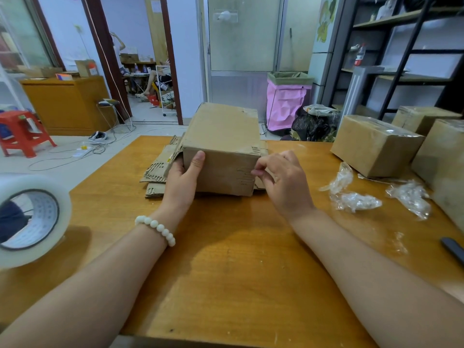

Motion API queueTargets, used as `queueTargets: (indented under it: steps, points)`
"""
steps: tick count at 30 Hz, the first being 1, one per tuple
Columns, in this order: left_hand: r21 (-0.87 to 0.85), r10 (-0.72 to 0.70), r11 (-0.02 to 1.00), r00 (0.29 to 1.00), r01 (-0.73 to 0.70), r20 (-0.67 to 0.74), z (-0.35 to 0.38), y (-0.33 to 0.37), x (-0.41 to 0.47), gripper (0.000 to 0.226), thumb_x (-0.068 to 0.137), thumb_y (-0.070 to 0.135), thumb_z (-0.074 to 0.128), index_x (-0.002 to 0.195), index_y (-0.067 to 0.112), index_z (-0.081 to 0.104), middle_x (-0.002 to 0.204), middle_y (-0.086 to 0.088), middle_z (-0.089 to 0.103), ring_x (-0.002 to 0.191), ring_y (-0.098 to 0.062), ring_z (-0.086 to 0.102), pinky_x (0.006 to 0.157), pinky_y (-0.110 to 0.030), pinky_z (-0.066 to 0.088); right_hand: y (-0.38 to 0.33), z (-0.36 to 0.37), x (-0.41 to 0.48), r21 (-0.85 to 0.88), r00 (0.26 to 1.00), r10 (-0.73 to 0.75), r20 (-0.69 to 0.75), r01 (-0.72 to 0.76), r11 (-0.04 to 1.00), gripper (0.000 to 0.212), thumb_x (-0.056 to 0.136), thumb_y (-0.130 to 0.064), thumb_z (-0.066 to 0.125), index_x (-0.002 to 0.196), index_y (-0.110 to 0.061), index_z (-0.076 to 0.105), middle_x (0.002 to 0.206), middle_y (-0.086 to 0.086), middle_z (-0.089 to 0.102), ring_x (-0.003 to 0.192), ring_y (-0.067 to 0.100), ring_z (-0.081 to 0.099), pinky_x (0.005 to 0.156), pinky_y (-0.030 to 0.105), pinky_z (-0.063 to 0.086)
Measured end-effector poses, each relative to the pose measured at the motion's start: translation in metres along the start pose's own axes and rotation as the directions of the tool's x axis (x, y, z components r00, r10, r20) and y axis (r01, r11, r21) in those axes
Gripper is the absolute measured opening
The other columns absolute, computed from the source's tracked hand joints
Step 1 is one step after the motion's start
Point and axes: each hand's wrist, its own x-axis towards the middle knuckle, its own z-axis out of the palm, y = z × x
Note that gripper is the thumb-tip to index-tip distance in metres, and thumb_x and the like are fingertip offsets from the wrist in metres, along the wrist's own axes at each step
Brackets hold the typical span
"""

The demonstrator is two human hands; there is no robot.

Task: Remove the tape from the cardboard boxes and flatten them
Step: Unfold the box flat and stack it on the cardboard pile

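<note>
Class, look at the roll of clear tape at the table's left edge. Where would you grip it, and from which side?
The tape roll stands on edge on the table, core open toward the camera. Probably best: come from above, thumb inside the core, fingers over the outer band at its free top.

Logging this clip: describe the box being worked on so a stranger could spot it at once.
Start at the orange wooden table; at its far middle edge stands a box atop a stack of flattened cardboard. The left hand grips its left corner while the right hand pinches at its right edge. Unlike the glossy taped boxes on the right, it looks matte and scuffed.
</note>
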Motion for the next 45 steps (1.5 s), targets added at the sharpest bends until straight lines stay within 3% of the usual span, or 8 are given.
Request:
queueTargets:
  steps: [7,13,18,24,29,36,43,45]
  points:
    - [-0.055,-0.033,0.998,0.999,0.031,-0.026,0.000,0.002,0.001,0.026,0.096,0.048,0.045,0.117,0.033,0.043,0.102,0.022,0.049,0.094,0.002,0.046,0.079,-0.016,0.035,-0.001,-0.001,0.002,-0.056,0.997,-0.059,-0.048,0.056,0.997,0.015,0.080,-0.016,0.065,0.078,-0.003,0.071,0.071,0.004,0.069,0.072,0.018,0.052,0.067,0.018,0.040]
    - [-0.091,-0.075,0.993,0.995,0.069,-0.067,0.004,0.007,-0.002,0.031,0.098,0.050,0.043,0.120,0.029,0.044,0.097,0.020,0.047,0.086,0.004,0.043,0.077,-0.019,0.032,-0.004,0.003,0.004,-0.106,0.991,-0.123,-0.046,0.118,0.987,0.013,0.084,-0.011,0.063,0.080,-0.001,0.069,0.075,0.008,0.067,0.076,0.015,0.042,0.072,0.018,0.035]
    - [-0.127,-0.091,0.990,0.976,0.066,-0.199,-0.012,0.013,0.003,0.051,0.099,0.055,0.035,0.133,0.019,0.047,0.110,0.009,0.049,0.106,-0.012,0.044,0.091,-0.028,0.031,0.003,0.003,-0.005,-0.096,0.989,-0.148,-0.006,0.147,0.985,0.006,0.089,-0.006,0.059,0.091,-0.002,0.063,0.080,0.010,0.062,0.077,0.020,0.046,0.073,0.031,0.042]
    - [-0.035,-0.032,0.999,0.995,0.028,-0.096,-0.002,0.013,-0.008,0.024,0.100,0.046,0.039,0.109,0.026,0.047,0.093,0.020,0.050,0.082,0.008,0.044,0.058,-0.001,0.037,-0.001,0.004,-0.001,-0.114,0.970,-0.241,0.010,0.240,0.964,0.033,0.095,-0.021,0.057,0.125,-0.006,0.056,0.112,0.011,0.055,0.091,0.025,0.054,0.083,0.034,0.049]
    - [-0.048,-0.032,0.998,0.996,0.028,-0.088,0.001,0.016,-0.010,0.020,0.100,0.044,0.040,0.107,0.026,0.047,0.092,0.019,0.050,0.081,0.008,0.044,0.051,0.005,0.034,0.002,0.003,-0.002,-0.142,0.973,-0.231,0.015,0.231,0.963,0.020,0.088,-0.008,0.064,0.104,-0.001,0.072,0.103,0.017,0.065,0.090,0.028,0.058,0.076,0.038,0.052]
    - [-0.003,-0.018,1.000,0.997,0.018,-0.070,0.004,0.018,-0.013,0.020,0.100,0.043,0.042,0.113,0.027,0.043,0.092,0.021,0.046,0.080,0.008,0.043,0.052,0.006,0.033,-0.003,-0.001,0.000,-0.152,0.989,-0.149,0.017,0.150,0.977,0.014,0.088,-0.013,0.063,0.087,-0.001,0.069,0.088,0.012,0.062,0.083,0.020,0.049,0.072,0.031,0.043]
    - [-0.033,-0.038,0.999,0.995,0.035,-0.093,0.000,0.016,-0.009,0.020,0.100,0.043,0.040,0.112,0.027,0.043,0.092,0.021,0.047,0.081,0.009,0.043,0.051,0.006,0.033,-0.004,-0.002,-0.002,0.160,0.968,-0.026,0.248,-0.014,0.987,0.006,0.087,-0.001,0.049,0.089,-0.006,0.053,0.102,0.003,0.046,0.082,0.022,0.053,0.062,0.030,0.048]
    - [-0.031,-0.038,0.999,0.995,0.035,-0.090,0.000,0.015,-0.008,0.020,0.100,0.043,0.039,0.112,0.027,0.042,0.093,0.021,0.047,0.081,0.010,0.042,0.052,0.006,0.033,-0.007,-0.003,-0.002,0.163,0.959,0.001,0.283,-0.049,0.985,0.012,0.089,-0.016,0.052,0.089,-0.004,0.054,0.103,0.005,0.049,0.087,0.021,0.053,0.066,0.029,0.049]
